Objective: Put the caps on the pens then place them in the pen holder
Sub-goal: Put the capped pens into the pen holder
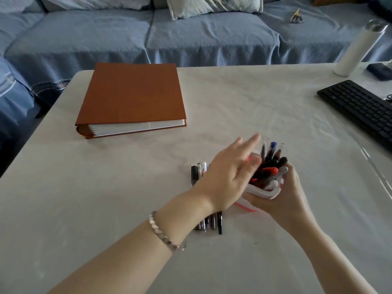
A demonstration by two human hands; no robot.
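we've got our right hand (284,198) wrapped round the pen holder (263,193) stuffed with pens (272,149), left hand (229,179) over its top, fingers straight and spread, loose pens (198,172) lying just left of it

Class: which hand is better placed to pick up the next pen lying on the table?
Left. The left hand is open, directly above the loose pens; the right hand grips the pen holder.
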